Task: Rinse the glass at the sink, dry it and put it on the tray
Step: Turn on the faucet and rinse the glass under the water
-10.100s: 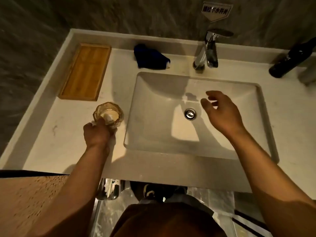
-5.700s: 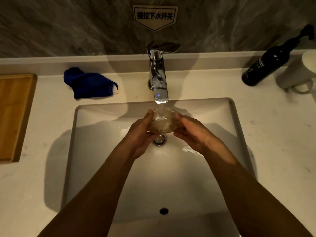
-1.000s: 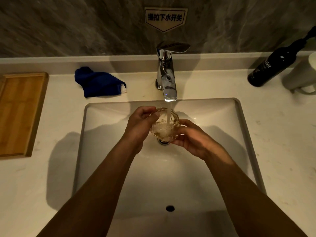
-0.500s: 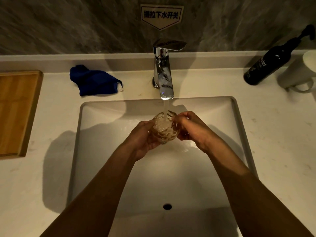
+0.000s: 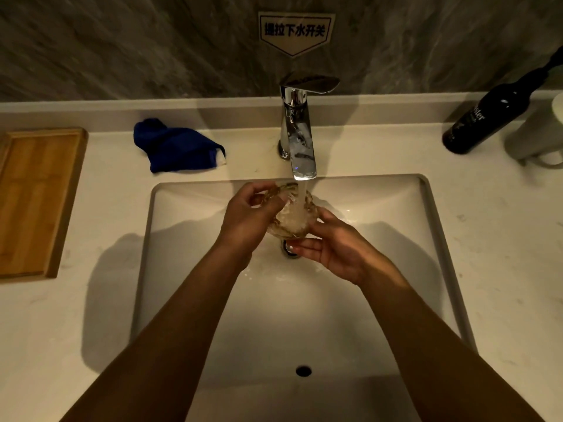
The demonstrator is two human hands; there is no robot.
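Observation:
A faceted clear glass (image 5: 293, 217) is under the running stream from the chrome tap (image 5: 298, 138), over the white sink (image 5: 426, 226). My left hand (image 5: 248, 217) grips its left side, fingers curled over the rim. My right hand (image 5: 336, 248) cups it from below and from the right, fingers curled under its base. Water fills and foams in the glass. A wooden tray (image 5: 36, 199) lies on the counter at the far left. A crumpled blue cloth (image 5: 175, 146) lies behind the sink's left corner.
A dark pump bottle (image 5: 487, 117) and a pale mug (image 5: 539, 135) stand at the back right. The sink drain (image 5: 289, 249) is partly hidden under my hands. An overflow hole (image 5: 303, 370) is in the near wall of the basin.
The glass has turned in my hands under the water. My left fingers moved up over the rim and my right hand dropped below the base.

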